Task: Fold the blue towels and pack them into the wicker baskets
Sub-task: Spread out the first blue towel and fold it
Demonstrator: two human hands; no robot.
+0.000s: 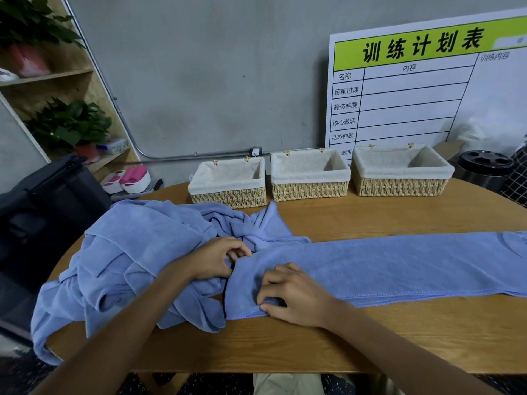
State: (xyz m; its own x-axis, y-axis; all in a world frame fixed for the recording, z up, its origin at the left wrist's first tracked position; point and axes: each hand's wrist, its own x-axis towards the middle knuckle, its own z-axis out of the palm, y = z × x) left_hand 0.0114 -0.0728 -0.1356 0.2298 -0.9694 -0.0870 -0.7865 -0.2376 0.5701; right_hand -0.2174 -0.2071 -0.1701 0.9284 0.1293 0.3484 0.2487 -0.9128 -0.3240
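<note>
A long blue towel, folded lengthwise, lies stretched across the wooden table toward the right. My left hand pinches its far left corner. My right hand pinches the near left corner, fingers curled on the hem. A heap of crumpled blue towels sits at the left, spilling over the table edge. Three lined wicker baskets stand in a row at the back: left basket, middle basket, right basket. All three look empty.
A white planning board leans on the wall behind the baskets. A black lidded bin stands at the right. A dark chair and a shelf with plants are at the left.
</note>
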